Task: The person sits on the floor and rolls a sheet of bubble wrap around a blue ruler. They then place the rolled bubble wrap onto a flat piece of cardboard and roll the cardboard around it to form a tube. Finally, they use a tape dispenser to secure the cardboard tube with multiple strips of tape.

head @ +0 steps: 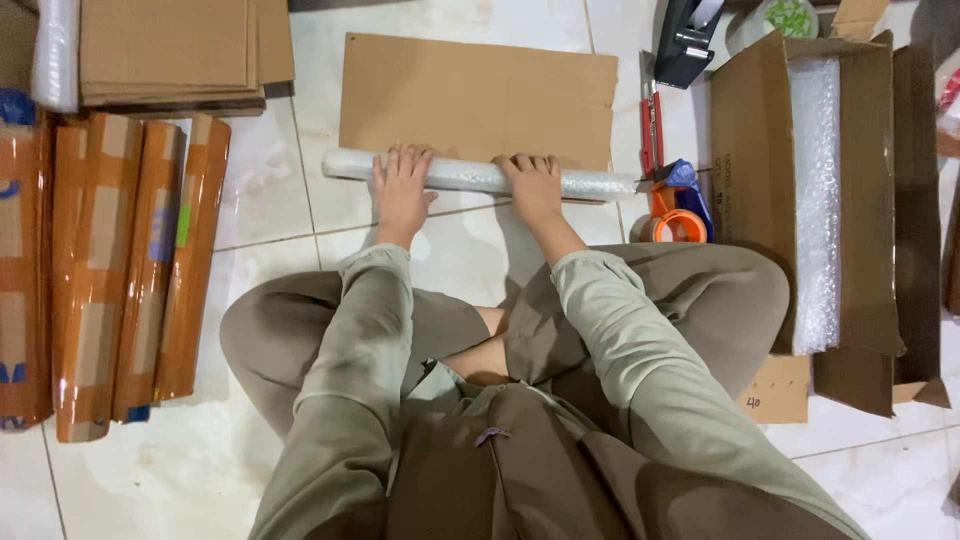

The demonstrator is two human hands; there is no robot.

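A long roll wrapped in bubble wrap (465, 175) lies crosswise on the white tile floor, at the near edge of a flat cardboard sheet (478, 95). My left hand (402, 190) rests palm down on the roll's left part, fingers spread over it. My right hand (532, 185) presses on the roll right of its middle, fingers curled over the top. I sit cross-legged behind the roll, in grey-green sleeves and trousers.
Several long parcels taped in brown (120, 270) lie at the left. Stacked flat cardboard (170, 50) is at the far left. An orange tape dispenser (678, 215) and red scissors (651, 130) lie right of the roll. An open carton holding bubble wrap (815, 200) stands at the right.
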